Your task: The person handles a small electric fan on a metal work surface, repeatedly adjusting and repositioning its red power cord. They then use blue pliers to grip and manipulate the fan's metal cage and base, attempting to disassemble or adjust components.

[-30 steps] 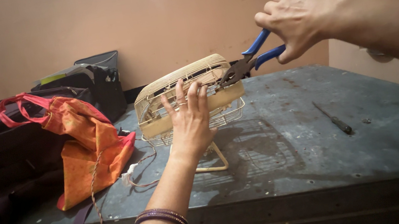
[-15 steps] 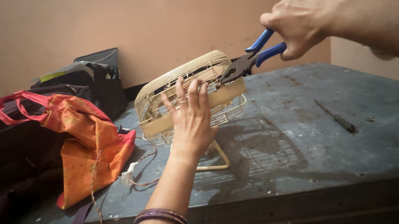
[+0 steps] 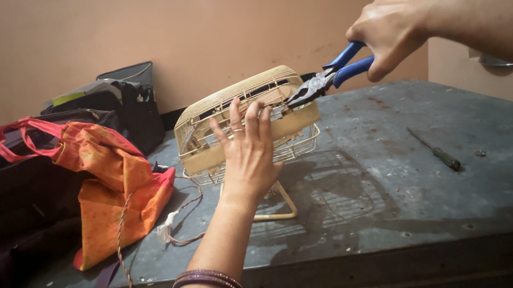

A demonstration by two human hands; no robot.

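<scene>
A small cream table fan (image 3: 211,120) with a wire cage and a wire stand sits tilted on the grey metal table (image 3: 379,214). My left hand (image 3: 247,152) presses flat against the fan's cage, fingers spread. My right hand (image 3: 397,27) grips the blue handles of a pair of pliers (image 3: 329,78). The pliers' jaws touch the fan's upper right edge.
An orange cloth bag (image 3: 107,183) with red handles lies left of the fan, a cord trailing from it. Dark bags (image 3: 9,199) and a black case (image 3: 125,107) stand at the back left. A screwdriver (image 3: 435,150) lies on the table at the right.
My right hand with the pliers has drifted slightly up and right while the jaws stay at the fan. My left hand stays on the cage.
</scene>
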